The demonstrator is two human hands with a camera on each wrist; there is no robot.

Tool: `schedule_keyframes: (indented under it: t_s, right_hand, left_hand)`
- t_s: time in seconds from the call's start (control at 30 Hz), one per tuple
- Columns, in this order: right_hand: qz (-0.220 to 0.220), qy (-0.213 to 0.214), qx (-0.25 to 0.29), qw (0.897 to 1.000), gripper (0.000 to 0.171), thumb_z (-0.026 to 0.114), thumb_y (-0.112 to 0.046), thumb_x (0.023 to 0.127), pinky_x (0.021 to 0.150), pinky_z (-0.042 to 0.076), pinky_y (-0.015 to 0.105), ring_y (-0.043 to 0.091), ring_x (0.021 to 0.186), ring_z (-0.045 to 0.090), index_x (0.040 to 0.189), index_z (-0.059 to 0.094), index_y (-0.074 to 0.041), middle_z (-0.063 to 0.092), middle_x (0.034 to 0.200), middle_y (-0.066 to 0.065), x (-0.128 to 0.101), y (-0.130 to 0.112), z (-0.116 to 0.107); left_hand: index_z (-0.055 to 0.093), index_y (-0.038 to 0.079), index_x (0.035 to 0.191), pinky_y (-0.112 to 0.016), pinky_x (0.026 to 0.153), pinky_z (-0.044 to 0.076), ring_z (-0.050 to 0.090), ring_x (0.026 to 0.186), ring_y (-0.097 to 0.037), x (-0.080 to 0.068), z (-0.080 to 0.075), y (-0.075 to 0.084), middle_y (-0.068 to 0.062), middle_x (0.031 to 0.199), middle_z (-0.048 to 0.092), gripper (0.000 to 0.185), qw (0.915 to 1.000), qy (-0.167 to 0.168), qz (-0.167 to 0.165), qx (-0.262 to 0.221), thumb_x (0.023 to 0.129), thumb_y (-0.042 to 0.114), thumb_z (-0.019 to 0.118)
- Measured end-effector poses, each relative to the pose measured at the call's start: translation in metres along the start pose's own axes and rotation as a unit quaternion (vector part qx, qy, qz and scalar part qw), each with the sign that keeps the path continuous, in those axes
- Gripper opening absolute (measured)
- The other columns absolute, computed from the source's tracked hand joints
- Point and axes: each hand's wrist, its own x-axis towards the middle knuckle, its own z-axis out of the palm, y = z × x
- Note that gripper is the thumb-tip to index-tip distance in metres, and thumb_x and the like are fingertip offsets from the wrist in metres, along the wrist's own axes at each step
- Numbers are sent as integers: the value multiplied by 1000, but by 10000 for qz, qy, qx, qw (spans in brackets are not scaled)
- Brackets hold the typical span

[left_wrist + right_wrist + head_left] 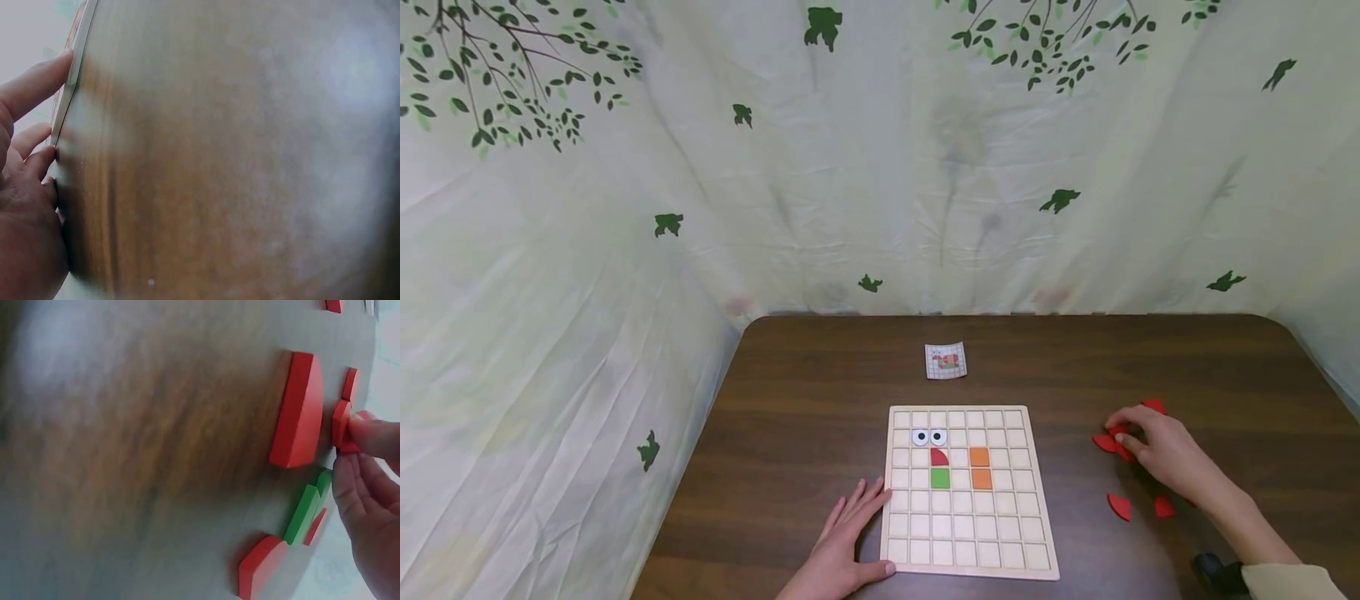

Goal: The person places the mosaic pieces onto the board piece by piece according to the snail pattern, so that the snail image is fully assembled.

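Note:
A cream gridded board (962, 502) lies on the table, holding two eye tiles (921, 437), a red quarter-circle tile (939, 457), a green square tile (940, 478) and two orange square tiles (982, 478). My left hand (841, 552) touches the board's left side, fingers extended along it and thumb at the lower left corner. Right of the board, my right hand (1167, 450) pinches a red quarter-circle piece (348, 447) between thumb and fingers, among a cluster of red pieces (1103, 443). In the right wrist view the fingertips partly cover the pinched piece.
Loose red pieces (1118, 507) lie nearer the front. Green pieces (302, 514) show in the right wrist view, mostly hidden by the arm from above. A small picture card (946, 361) lies beyond the board on the brown table (805, 400). A leaf-printed curtain (880, 183) hangs behind.

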Motion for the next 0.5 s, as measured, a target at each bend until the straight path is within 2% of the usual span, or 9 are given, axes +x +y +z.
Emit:
schedule_keyframes:
  t_s: [0.1, 0.3, 0.43, 0.5]
  right_hand:
    - [25, 189, -7, 9998, 22, 73, -3, 85, 69, 51, 44, 23, 83, 60, 105, 69, -11, 68, 100, 5, -1, -1, 2]
    - [-62, 640, 44, 9979, 35, 72, -3, 86, 76, 51, 56, 36, 95, 63, 120, 67, -5, 67, 109, 13, -2, -9, 7]
    - [-193, 1042, 72, 9943, 29, 76, -3, 83, 74, 52, 51, 30, 90, 65, 111, 72, -9, 69, 100, 4, -1, -15, 14]
    - [-195, 1188, 119, 9927, 25, 78, -5, 81, 72, 53, 45, 25, 87, 66, 105, 74, -13, 70, 97, -1, 0, -19, 18]
  left_hand:
    - [39, 23, 152, -21, 108, -10, 8, 149, -33, -1, 0, 0, -1, 161, 26, 86, 10000, -14, -7, -62, 77, 33, 81]
    - [38, 26, 152, -33, 111, -7, 7, 150, -29, 1, 0, 0, 3, 161, 25, 87, 9998, -57, -187, -39, 77, 34, 81]
    - [38, 27, 152, -38, 112, -6, 6, 150, -28, 1, 0, -1, 3, 161, 24, 87, 9997, -66, -222, -42, 77, 34, 81]
    - [38, 27, 152, -36, 111, -6, 6, 150, -28, 1, 0, -1, 3, 161, 24, 87, 9998, -60, -209, -37, 77, 34, 81]
